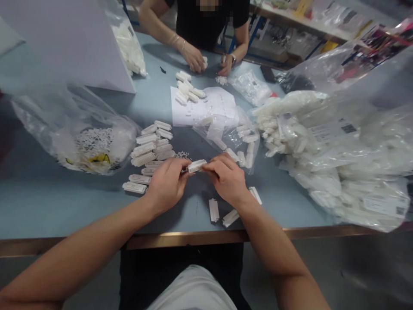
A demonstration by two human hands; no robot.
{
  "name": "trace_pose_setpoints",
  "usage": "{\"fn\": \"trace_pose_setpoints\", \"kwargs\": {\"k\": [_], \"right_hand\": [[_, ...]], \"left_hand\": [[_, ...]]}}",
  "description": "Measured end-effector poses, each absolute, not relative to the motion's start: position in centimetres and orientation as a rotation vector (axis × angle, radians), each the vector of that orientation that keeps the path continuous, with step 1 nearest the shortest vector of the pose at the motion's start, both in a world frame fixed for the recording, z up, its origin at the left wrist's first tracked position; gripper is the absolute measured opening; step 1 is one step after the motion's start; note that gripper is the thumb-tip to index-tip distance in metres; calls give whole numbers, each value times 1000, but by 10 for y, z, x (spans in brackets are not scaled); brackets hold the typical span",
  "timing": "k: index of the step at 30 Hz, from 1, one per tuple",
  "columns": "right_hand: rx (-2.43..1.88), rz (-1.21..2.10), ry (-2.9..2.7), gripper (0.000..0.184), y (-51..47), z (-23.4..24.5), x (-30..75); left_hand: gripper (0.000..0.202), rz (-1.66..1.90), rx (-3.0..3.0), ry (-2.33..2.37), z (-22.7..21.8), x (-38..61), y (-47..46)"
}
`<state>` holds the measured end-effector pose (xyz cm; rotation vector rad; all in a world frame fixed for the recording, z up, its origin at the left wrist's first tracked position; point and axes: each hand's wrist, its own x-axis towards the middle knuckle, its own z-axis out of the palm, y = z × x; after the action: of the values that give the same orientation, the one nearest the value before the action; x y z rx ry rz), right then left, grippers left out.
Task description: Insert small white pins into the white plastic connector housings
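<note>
a white plastic connector housing (196, 165) lies between the left hand (167, 185) and right hand (226, 178), both gripping its ends.

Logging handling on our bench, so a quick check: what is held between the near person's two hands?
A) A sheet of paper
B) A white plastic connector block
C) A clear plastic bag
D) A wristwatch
B. The white plastic connector block is gripped at its ends by the fingers of the left hand and right hand.

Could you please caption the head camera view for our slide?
Left hand and right hand hold a white plastic connector over a blue table beside more connectors.
</note>
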<state>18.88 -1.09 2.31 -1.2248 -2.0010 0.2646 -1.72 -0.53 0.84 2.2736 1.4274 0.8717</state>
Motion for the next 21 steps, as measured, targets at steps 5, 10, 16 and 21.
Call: {"fn": "trace_pose_setpoints", "kwargs": {"k": [5, 10, 16, 21], "right_hand": [[-1320, 547, -1841, 10, -6, 23, 194], [-1291, 1082, -1617, 33, -2, 21, 195], [-1259, 1284, -1410, 47, 0, 20, 195], [-1242, 1374, -1367, 44, 1, 21, 196]], "left_hand": [[20, 883, 2316, 1348, 10, -17, -4], [21, 890, 2282, 1301, 13, -16, -3], [23, 809, 2112, 1395, 18, -17, 1], [24, 798, 2067, 1412, 19, -17, 3]]}}
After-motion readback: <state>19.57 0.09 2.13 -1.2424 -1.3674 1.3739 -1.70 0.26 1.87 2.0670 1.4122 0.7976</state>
